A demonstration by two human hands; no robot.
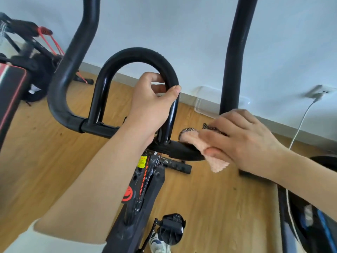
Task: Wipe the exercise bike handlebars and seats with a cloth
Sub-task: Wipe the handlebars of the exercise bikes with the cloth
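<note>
cloth [191,138] on handlebar [179,151] | loop [127,55] left of cloth | pedal [171,229] below handlebar

Bright even daylight, soft shadows; wide-angle edge bending; slight blur at corners.

Left hand [151,99] grips the handlebar loop [127,53]; right hand [242,141] clutches the cloth [191,138].

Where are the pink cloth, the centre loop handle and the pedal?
pink cloth [191,139], head view, its fluffy upper fold
centre loop handle [138,54], head view, top of its arch
pedal [171,227], head view, its black body
</note>
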